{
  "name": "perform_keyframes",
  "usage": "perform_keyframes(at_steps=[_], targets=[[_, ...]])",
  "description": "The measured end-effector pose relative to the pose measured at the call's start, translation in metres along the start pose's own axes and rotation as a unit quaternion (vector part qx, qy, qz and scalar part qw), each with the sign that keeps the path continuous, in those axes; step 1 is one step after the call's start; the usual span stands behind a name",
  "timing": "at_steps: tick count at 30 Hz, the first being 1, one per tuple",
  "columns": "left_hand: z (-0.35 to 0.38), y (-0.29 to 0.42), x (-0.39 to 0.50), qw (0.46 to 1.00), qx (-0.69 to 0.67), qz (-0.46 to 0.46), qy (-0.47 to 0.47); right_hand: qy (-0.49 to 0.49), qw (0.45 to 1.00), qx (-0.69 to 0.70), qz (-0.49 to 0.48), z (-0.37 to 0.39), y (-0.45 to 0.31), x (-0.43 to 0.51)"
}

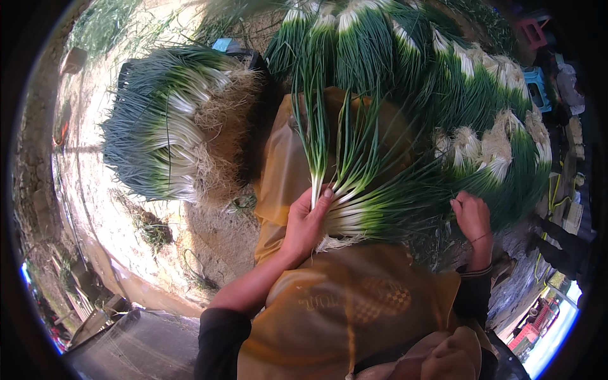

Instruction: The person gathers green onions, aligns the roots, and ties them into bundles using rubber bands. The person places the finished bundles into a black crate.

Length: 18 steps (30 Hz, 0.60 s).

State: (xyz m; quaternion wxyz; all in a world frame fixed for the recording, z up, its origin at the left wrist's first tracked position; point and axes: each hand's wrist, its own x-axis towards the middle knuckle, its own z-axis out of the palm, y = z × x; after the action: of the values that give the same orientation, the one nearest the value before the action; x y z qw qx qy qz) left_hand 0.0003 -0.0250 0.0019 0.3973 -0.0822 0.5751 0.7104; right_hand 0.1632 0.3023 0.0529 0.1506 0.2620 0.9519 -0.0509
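Observation:
My left hand (308, 221) grips several green onions (349, 190) by their white stems, the thumb across them. Their green leaves fan out away from me and to the right. Under and beside that hand, more green onions (363, 216) lie across my lap, roots towards me and leaves to the right. My right hand (471, 216) is off to the right near the leaf tips, its fingers curled. Whether it pinches a leaf is not clear. A translucent orange-brown apron (332, 289) covers my lap and legs.
At the left a dark crate (256, 59) is heaped with green onions (180, 128), their roots facing right. Bundled green onions (365, 42) lie in rows ahead and to the right. A blue plastic stool or crate (536, 88) stands far right. Leaf scraps (154, 230) litter the concrete floor.

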Motion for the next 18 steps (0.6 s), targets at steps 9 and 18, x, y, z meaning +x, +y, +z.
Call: perform_keyframes(at_steps=[9, 18], targets=[[0.0, -0.002, 0.002, 0.999, 0.01, 0.022, -0.025, 0.051, 0.874, 0.175, -0.45, -0.04, -0.196, 0.101], [0.001, -0.004, 0.007, 0.996, -0.011, 0.092, -0.006, 0.028, 0.854, 0.162, -0.494, -0.026, -0.195, 0.102]])
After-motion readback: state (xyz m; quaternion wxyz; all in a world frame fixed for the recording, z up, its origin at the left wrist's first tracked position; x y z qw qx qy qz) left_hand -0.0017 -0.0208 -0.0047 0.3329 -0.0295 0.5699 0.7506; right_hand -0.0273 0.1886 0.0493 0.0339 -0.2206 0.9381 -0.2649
